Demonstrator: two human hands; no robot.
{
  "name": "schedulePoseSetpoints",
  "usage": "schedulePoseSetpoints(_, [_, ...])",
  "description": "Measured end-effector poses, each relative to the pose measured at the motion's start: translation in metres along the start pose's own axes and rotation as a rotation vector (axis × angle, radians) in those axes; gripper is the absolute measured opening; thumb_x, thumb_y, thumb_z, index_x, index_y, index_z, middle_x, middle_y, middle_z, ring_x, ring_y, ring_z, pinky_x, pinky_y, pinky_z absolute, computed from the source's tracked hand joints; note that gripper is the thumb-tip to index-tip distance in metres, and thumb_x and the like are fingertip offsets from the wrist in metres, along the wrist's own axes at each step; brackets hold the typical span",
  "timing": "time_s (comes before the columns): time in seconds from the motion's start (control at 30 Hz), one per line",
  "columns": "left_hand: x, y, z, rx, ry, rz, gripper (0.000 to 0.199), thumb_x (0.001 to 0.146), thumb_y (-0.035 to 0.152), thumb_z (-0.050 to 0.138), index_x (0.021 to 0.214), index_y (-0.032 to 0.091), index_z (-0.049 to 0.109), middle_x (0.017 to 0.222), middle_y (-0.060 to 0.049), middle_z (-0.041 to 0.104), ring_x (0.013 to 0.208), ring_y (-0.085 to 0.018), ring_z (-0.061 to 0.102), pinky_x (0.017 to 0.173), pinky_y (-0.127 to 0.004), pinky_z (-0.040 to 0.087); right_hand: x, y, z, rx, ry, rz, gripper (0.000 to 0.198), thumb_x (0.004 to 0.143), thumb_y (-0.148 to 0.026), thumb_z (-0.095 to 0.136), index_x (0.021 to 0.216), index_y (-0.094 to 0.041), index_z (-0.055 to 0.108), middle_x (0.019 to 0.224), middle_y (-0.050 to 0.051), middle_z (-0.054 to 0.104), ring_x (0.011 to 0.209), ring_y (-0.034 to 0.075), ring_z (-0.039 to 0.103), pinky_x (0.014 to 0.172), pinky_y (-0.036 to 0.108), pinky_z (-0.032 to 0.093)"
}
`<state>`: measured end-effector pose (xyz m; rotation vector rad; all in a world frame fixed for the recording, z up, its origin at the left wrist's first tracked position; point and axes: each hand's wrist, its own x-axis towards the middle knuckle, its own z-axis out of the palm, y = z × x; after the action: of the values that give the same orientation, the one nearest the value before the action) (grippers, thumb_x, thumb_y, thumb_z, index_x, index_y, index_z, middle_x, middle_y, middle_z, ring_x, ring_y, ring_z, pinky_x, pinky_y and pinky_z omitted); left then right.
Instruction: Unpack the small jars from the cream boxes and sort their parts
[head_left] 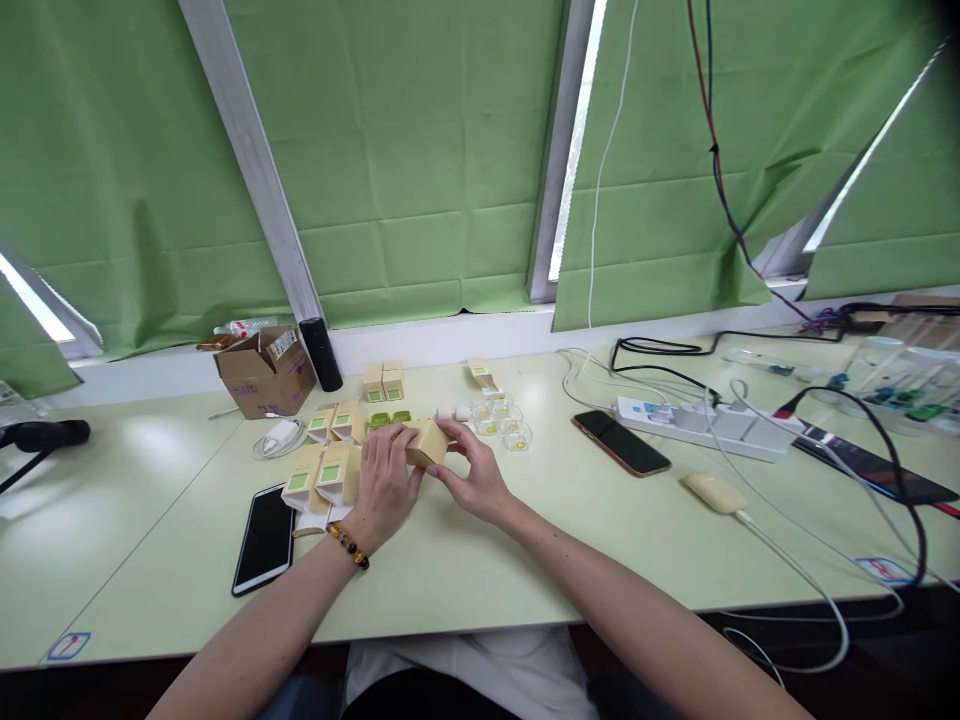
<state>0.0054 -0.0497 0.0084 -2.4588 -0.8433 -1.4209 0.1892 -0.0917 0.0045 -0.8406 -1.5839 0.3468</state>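
Observation:
A small tan cardboard box (426,443) is held between both hands just above the table. My left hand (386,475) grips its left side, partly covering it. My right hand (474,473) pinches its right end between thumb and fingers. Left of my left hand stand several like boxes with green labels, one of them an open box (335,470). Two small green pieces (391,418) lie just behind my left hand. Beyond my right hand are several clear plastic cups (503,415) with yellow inside, beside small white cylindrical items (452,413).
At the back stand a brown carton (266,372), a black cylinder (321,355), two paired small boxes (383,382) and an open-topped one (482,376). A white-framed phone (265,540) lies left. On the right are another phone (621,443), a power strip (705,428), a cream mouse (715,493) and loose cables.

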Motion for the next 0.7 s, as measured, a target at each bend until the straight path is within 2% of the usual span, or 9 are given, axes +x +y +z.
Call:
schedulePoseSetpoints(0.2, [-0.002,-0.001,0.002,-0.042,-0.040,0.009,0.054,0.092,0.016,0.064,0.144,0.026,0.050,0.135,-0.016,0.061,0.127,-0.036,0.057,0.108,-0.058,0.043,0.001,-0.007,-0.005,-0.178,0.005,-0.023,0.060,0.092,-0.031,0.069,0.146,-0.025,0.044,0.134,0.015,0.063,0.119,0.030,0.064,0.093,0.047,0.059])
schedulePoseSetpoints(0.33, [-0.001,0.002,0.002,0.048,-0.037,0.079,0.051,0.094,0.017,0.065,0.143,0.024,0.050,0.132,-0.016,0.062,0.121,-0.033,0.061,0.102,-0.054,0.050,0.001,-0.008,-0.005,-0.193,-0.009,-0.051,0.059,0.093,-0.029,0.066,0.147,-0.025,0.043,0.136,0.016,0.061,0.121,0.031,0.063,0.098,0.050,0.058])
schedulePoseSetpoints(0.5, [0.003,0.004,0.000,0.138,-0.032,0.122,0.047,0.095,0.018,0.066,0.139,0.019,0.051,0.127,-0.016,0.064,0.117,-0.031,0.062,0.098,-0.050,0.054,0.001,-0.009,-0.006,-0.226,-0.013,-0.093,0.058,0.095,-0.024,0.061,0.149,-0.026,0.039,0.133,0.015,0.062,0.116,0.031,0.065,0.097,0.050,0.059])
schedulePoseSetpoints(0.7, [0.004,0.003,-0.001,0.158,-0.065,0.138,0.046,0.093,0.016,0.066,0.137,0.018,0.052,0.127,-0.017,0.064,0.115,-0.031,0.063,0.096,-0.049,0.056,0.001,-0.013,-0.006,-0.348,-0.043,-0.137,0.062,0.097,-0.020,0.054,0.154,-0.026,0.030,0.146,0.019,0.052,0.119,0.032,0.064,0.097,0.053,0.059])
